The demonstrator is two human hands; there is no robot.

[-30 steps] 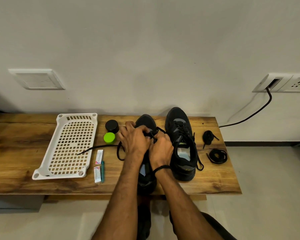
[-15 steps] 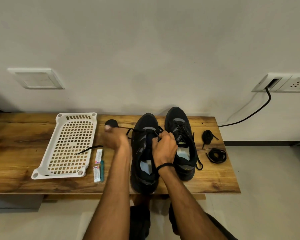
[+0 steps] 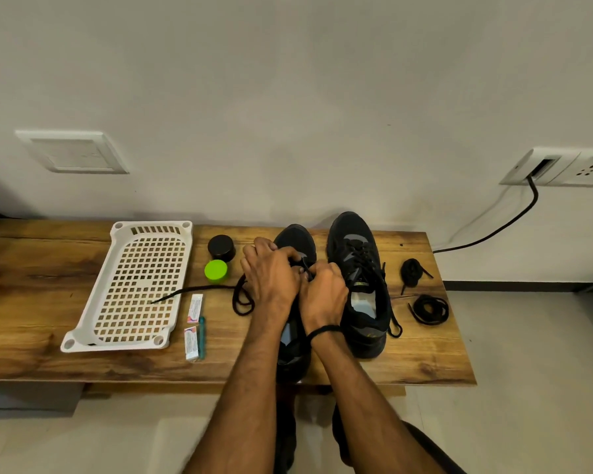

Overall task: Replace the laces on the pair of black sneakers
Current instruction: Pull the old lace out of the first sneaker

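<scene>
1. Lacing looked a little over halfway by my reading. The right-hand sneaker (image 3: 353, 265) already carried a lace crossed through its eyelets, though the ends hung untied down its right side.
2. The left-hand sneaker (image 3: 297, 237) was the one being worked. It stood toe toward the wall, just beside its partner, with its middle hidden under both hands.
3. The loose lace (image 3: 199, 288) was only partly threaded. One strand showed between the two hands at the eyelets. The rest looped on the desk (image 3: 425, 354) left of the shoe and trailed away until its tip lay on the white tray (image 3: 117, 346).
4. The left hand (image 3: 271, 275) lay over the shoe's far eyelets, fingers curled down and apparently pinching the lace. The right hand (image 3: 322, 292) sat touching it on the near right, closed in a fist on the same lace at the crossing. The exact pinch was hidden by the knuckles.
5. What seemed left was finishing this shoe's eyelets, drawing the slack through, and tying both shoes.
6. Right of the pair lay two coiled black laces (image 3: 429, 309), probably the removed ones.
7. A black jar (image 3: 221, 247) and a green cap (image 3: 215, 270) sat between the tray and the left hand, with small packets (image 3: 195, 307) nearer.
</scene>
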